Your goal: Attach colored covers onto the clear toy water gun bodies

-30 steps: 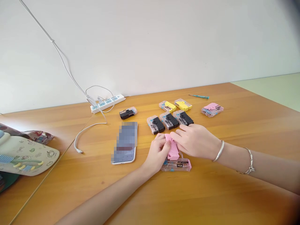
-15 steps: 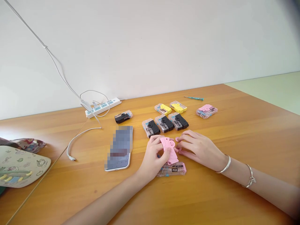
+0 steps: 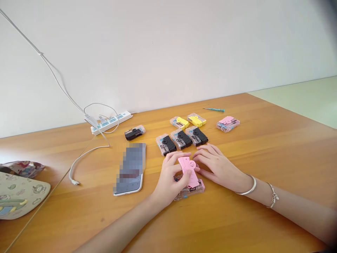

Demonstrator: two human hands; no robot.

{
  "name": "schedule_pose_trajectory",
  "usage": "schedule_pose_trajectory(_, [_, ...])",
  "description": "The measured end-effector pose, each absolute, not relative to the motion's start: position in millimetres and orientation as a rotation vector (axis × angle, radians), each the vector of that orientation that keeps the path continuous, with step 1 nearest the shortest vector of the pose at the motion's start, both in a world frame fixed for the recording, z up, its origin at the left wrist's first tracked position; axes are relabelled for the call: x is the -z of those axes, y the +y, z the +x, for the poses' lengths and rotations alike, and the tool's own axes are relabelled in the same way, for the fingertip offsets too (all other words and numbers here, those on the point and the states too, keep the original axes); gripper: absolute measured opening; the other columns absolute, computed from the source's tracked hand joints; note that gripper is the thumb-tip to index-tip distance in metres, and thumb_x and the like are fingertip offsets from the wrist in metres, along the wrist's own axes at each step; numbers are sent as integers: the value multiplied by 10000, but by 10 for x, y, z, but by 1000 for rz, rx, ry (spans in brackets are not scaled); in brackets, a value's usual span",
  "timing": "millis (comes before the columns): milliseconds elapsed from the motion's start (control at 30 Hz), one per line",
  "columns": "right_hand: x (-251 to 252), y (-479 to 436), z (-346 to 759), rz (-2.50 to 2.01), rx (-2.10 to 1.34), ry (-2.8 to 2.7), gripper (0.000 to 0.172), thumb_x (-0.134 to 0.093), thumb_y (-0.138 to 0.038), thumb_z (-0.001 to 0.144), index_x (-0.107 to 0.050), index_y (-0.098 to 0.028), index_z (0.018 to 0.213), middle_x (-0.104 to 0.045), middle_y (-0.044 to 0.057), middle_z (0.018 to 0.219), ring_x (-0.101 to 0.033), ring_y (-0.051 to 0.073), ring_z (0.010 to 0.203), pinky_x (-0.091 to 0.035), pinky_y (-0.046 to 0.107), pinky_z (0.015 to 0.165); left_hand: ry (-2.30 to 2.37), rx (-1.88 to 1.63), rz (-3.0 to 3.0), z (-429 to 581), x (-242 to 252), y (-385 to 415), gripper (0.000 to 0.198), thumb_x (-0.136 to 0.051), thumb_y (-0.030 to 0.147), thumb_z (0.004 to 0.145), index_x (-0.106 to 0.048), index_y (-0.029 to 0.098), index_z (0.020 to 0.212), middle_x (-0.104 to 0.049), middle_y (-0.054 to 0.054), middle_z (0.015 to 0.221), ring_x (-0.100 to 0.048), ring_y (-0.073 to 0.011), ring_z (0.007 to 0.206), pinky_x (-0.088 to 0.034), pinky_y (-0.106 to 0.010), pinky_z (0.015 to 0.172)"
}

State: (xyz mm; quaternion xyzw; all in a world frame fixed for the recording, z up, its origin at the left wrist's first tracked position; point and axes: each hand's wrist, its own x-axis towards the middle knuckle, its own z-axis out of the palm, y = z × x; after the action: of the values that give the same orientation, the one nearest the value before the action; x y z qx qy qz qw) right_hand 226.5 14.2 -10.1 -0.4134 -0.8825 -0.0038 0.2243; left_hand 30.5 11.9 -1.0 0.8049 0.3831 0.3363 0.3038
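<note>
The right hand [image 3: 217, 167] is closing in on the pink plastic water-gun shell [image 3: 187, 169], and the small loose pink disc is no longer showing between the hands. The left hand [image 3: 168, 179] is holding that shell in a narrow, firm pinch, keeping it steady above a clear plastic pack [image 3: 190, 192] near the middle of the surface [image 3: 237, 214]. The right fingertips [image 3: 201, 154] are staying spread at the shell's edge, though contact is hard to tell. Black-and-clear toy packs [image 3: 181, 139] are lying just beyond.
</note>
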Motion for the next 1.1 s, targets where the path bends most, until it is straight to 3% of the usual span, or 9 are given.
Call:
schedule_pose_trajectory(133, [114,148,2270,-1186,41,-2410,128,-502,-233,863,-588,-217,956,-614,51,1049,-425,236,1159,-256,518,1038,1004,-893,2096,305,18,125,260,-479,205,854,-723,253,928,-604,-38,1163,-422,-232,1122,-326,-413,1003])
schedule_pose_trajectory(267, [108,155,2279,-1227,-19,-2387,86,-522,-229,851,-584,-213,909,-618,41,1017,-448,220,1116,-269,488,1037,988,-902,2079,306,16,125,264,-476,207,857,-728,268,900,-626,-31,1099,-452,-224,1067,-340,-406,976])
schedule_pose_trajectory(400, [110,174,2303,-1240,-15,-2379,168,-541,-253,843,-578,-221,1004,-613,50,1019,-447,235,1113,-259,504,1037,991,-902,2058,310,11,119,259,-480,206,855,-725,259,916,-635,-42,1050,-468,-223,1021,-356,-398,949])
schedule_pose_trajectory(800, [148,219,2319,-1194,22,-2434,224,-496,-326,875,-582,-258,1070,-590,51,1129,-413,252,1176,-235,536,1046,981,-904,2039,298,27,112,256,-467,218,872,-719,259,884,-614,-27,1063,-453,-208,1050,-365,-366,942])
schedule_pose_trajectory(933, [150,208,2289,-1142,-84,-2400,158,-522,-265,857,-597,-249,995,-600,46,1105,-426,247,1154,-286,491,1024,974,-907,2040,309,30,119,253,-470,217,870,-719,260,868,-620,-22,1033,-455,-204,1032,-364,-363,936])
schedule_pose_trajectory(1100, [114,171,2277,-1172,-380,-2167,44,-541,-199,823,-570,-226,806,-632,31,891,-542,213,965,-421,410,876,978,-900,2013,304,35,110,252,-467,233,874,-717,251,848,-618,-30,1020,-456,-208,1017,-379,-365,913])
